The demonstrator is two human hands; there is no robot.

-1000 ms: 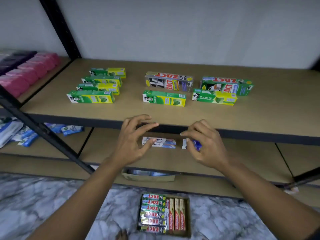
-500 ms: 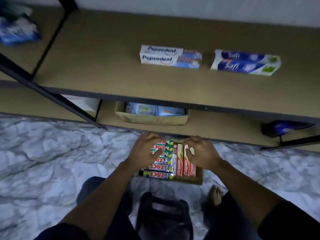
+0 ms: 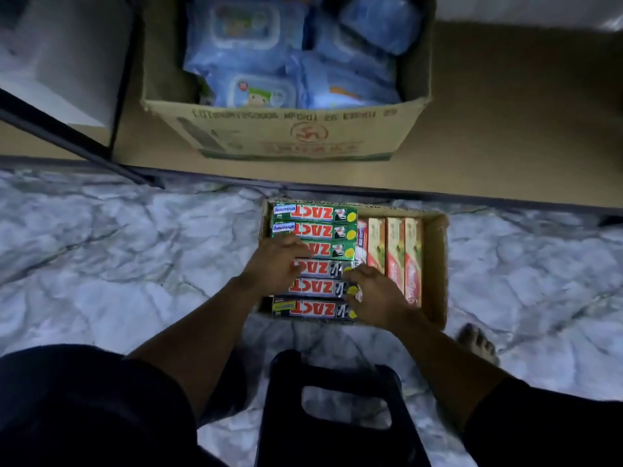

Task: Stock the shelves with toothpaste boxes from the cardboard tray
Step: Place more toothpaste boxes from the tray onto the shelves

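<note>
- Marble-patterned floor (image 3: 101, 264) is filling the middle and lower field, seen from the head camera looking straight down.
- Lowest shelf board (image 3: 505, 129), tan with a dark front edge, is running across the top of the view. A black diagonal brace (image 3: 67, 136) is crossing its left end.
- Open brown carton (image 3: 286, 136) is sitting on that shelf, holding blue wipes packs (image 3: 242, 38).
- Black stool (image 3: 303, 433) with a cut-out handle is standing at bottom centre, between the person's dark-clothed legs.
- Cardboard tray (image 3: 436, 264) is lying on the floor, just in front of the shelf edge and just beyond the stool.
- Inside the tray, six ZACT toothpaste boxes are lying flat in a column along the left side: three green ZACT boxes (image 3: 317, 213) farthest from the person, three dark ZACT boxes (image 3: 313, 309) nearest.
- Red-and-orange toothpaste boxes (image 3: 396, 254) are lying at right angles to them, filling the tray's right side, with bare cardboard showing along the right wall.
- Left hand (image 3: 274, 266) is resting over the left ends of the third and fourth ZACT boxes, fingers bent; cannot tell whether it is gripping one.
- Right hand (image 3: 376, 299) is touching the right ends of the dark ZACT boxes, fingers curled narrow; grip not discernible.
- Bare foot (image 3: 477, 342) is resting on the floor, near the tray's near right corner.
</note>
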